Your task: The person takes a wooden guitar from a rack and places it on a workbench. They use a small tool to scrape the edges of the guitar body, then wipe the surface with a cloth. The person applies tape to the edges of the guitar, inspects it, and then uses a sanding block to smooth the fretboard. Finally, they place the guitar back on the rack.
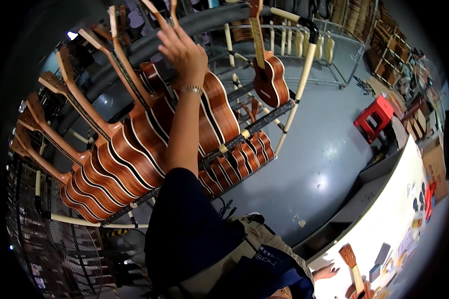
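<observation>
I see left hand [184, 57] up over the rack [306, 67], fingers extended, slightly apart, right by two ukulele necks [155, 11]. Can't tell if it's touching them. Packed row of brown ukuleles [115, 163] sits under that forearm, bodies side by side; one more ukulele [271, 83] stands apart at the far end. Right hand [326, 272] loosely spread, holding nothing I can see, just beside a ukulele [357, 279] on the white bench [366, 224]. Wrist partly hidden.
</observation>
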### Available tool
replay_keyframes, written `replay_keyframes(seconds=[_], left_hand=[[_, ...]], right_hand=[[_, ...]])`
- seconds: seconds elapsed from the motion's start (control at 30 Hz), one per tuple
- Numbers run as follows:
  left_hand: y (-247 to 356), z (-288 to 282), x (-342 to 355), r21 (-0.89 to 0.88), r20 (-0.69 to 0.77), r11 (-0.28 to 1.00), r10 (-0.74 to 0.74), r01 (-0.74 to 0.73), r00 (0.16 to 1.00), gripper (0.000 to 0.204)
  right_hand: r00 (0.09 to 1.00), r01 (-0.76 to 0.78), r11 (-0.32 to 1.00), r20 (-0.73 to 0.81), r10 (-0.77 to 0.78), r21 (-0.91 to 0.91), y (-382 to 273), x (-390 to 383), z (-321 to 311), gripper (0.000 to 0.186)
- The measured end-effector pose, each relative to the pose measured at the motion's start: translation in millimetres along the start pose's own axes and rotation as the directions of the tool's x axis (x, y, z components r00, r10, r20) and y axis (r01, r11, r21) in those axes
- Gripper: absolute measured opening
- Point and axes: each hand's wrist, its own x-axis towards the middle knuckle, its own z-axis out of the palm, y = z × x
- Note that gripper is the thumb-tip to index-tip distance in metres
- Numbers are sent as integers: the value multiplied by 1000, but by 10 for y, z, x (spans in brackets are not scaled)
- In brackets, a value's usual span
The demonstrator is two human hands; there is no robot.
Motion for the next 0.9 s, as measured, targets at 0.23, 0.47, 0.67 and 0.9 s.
replay_keyframes(seconds=[0.23,0.47,0.67,0.9], left_hand=[[-423,466,603,50,-174,999,15,-7,985,37],[-159,120,116,-791,96,589,-148,166,984,43],[151,-87,-219,-892,361,228,-160,390,919,41],[837,-1136,17,-677,441,-462,369,573,818,26]], right_hand=[[988,103,992,105,-110,67,382,-11,257,56],[934,285,955,203,-295,78,-175,-518,510,53],[859,317,938,375,-347,142,-1217,-1257,318,43],[863,152,974,456,-215,171,-1184,-1589,-93,35]])
